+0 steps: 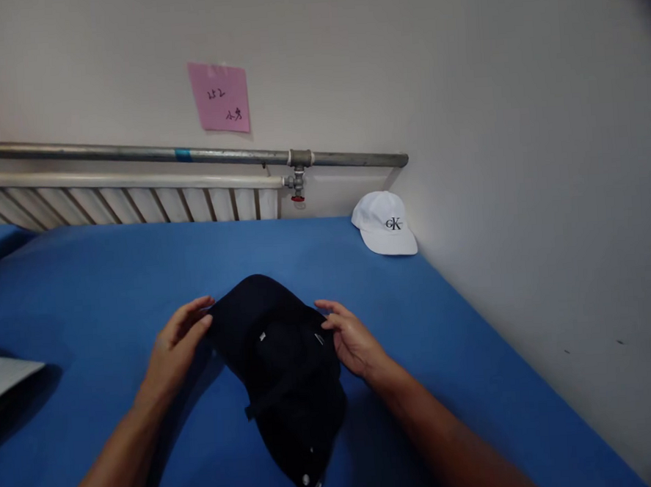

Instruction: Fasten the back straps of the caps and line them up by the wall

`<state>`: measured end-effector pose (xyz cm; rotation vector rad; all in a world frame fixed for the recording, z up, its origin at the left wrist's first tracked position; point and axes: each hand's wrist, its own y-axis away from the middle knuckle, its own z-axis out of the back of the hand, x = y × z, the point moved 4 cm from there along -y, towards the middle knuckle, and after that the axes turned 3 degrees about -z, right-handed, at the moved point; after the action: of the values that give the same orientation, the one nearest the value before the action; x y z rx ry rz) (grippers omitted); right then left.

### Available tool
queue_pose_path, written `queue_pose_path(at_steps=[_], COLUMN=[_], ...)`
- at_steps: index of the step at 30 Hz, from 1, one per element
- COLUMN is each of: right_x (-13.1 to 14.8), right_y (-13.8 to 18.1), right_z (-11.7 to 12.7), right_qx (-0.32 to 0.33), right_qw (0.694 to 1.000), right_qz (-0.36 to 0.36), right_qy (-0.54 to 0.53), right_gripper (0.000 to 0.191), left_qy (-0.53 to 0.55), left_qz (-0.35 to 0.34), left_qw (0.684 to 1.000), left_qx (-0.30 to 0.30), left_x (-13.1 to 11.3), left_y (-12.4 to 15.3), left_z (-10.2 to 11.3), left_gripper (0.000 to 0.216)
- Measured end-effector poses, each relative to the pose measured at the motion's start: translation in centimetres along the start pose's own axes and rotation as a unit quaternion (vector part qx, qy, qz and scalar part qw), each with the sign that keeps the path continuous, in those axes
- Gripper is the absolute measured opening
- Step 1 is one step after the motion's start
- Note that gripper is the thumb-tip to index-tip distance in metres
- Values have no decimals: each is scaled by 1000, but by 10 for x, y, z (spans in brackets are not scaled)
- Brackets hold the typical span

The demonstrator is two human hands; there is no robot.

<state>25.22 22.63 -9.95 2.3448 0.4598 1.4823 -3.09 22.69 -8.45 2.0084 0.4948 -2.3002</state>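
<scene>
A black or very dark navy baseball cap (295, 377) is between my two hands above the blue surface, its rounded brim pointing away from me and its strap end and metal fastener nearer to me. The fingertips and thumb of my left hand (180, 337) hold the left corner of the brim. On the other side, my right hand (353, 337) grips the cap's edge near where brim and crown meet, with its fingers bent. Small white tags show on the dark fabric. Part of the cap's right edge is hidden behind my right fingers.
A white cap (385, 225) with black letters sits at the far right corner of the blue surface (139, 262), against the wall. Behind run a metal pipe (232, 155) with a red-handled valve and a radiator (152, 204). A pale flat object (8, 377) lies at left.
</scene>
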Motion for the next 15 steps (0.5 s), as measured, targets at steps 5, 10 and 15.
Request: queue_pose_path(at_steps=[5,10,15], right_x=[-1,3,-6], right_y=[1,-8,-16], right_z=[2,15,12], right_qx=[-28,-89,-104], right_qw=[997,986,981], right_qz=[2,76,82], right_qy=[-72,-121,-139], right_gripper=[46,42,39], left_qy=[-180,-145,-164], left_qz=[-143,-180,-233], left_qw=[970,966,940], left_qx=[83,120,189], left_x=[-9,-14,-22], left_y=[13,22,33], left_z=[-15,-24,-37], left_gripper=[34,33,30])
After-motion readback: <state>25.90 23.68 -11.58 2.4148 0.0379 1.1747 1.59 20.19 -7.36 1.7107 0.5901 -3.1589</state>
